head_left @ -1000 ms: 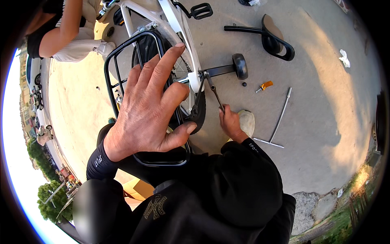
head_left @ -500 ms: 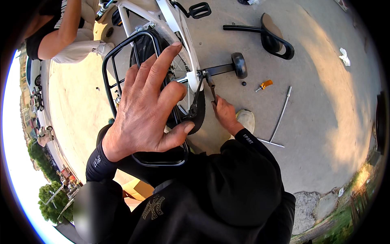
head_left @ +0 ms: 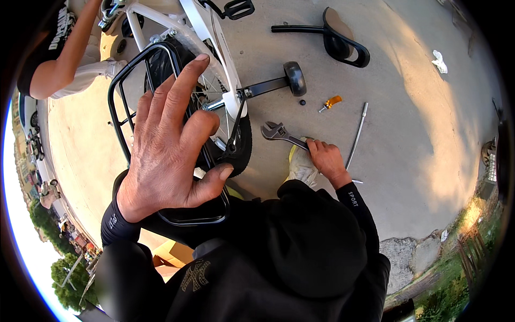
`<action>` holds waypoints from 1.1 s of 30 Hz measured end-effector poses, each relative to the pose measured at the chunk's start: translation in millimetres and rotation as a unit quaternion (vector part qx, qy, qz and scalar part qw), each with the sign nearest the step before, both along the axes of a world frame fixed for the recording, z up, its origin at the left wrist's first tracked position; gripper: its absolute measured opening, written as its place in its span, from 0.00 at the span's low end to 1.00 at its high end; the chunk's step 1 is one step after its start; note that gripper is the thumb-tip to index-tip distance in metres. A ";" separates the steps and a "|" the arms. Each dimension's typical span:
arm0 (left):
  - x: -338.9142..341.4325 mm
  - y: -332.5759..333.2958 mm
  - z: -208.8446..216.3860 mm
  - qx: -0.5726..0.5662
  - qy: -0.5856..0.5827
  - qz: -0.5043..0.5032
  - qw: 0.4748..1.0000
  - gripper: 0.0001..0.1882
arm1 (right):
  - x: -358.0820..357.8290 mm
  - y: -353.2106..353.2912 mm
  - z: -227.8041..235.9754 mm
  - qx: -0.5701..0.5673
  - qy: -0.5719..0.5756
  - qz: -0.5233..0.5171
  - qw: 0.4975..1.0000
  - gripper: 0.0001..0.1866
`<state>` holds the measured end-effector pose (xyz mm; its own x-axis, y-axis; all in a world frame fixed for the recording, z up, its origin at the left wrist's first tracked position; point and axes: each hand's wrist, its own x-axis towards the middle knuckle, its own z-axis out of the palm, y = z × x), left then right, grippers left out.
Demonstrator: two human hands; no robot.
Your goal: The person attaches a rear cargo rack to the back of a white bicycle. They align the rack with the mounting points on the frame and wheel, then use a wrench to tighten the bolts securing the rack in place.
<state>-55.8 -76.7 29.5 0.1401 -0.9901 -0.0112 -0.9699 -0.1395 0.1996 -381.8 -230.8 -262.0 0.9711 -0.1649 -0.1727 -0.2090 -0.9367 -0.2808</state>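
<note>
My right hand (head_left: 327, 161) is closed round the handle of an adjustable wrench (head_left: 278, 132). The wrench's jaws point left toward the bicycle's rear wheel (head_left: 245, 140) and are clear of the axle nut. My left hand (head_left: 166, 147) lies over the black rear rack (head_left: 111, 102), fingers stretched and thumb apart. Whether its palm presses on the rack cannot be seen. Beyond the hand runs the bicycle's white frame (head_left: 220, 53). A black training wheel (head_left: 294, 79) sticks out to the right on a flat bar at the rear axle.
On the concrete to the right lie a saddle with its post (head_left: 343, 48), a small orange piece with a metal stem (head_left: 331, 103) and a T-handle wrench (head_left: 358, 134). Another person's arm (head_left: 67, 64) reaches to the bicycle at upper left. Below the rack is a cardboard box (head_left: 174, 252).
My right hand has drawn the wrench off the axle area and away to the right. The left hand keeps its pose over the rack. The whole scene has shifted left in view.
</note>
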 end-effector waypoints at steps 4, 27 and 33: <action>-0.4 -5.0 2.5 -0.003 0.002 -0.005 1.000 0.25 | 33.5 1.8 8.9 0.050 -0.052 0.043 0.996 0.21; 1.4 -3.1 6.2 0.020 0.012 -0.003 1.000 0.28 | 196.4 0.0 55.5 0.670 -0.091 -0.221 0.703 0.15; 1.7 -2.7 8.3 0.022 0.027 0.001 0.999 0.25 | 200.2 -1.4 51.9 0.610 -0.108 -0.159 0.769 0.13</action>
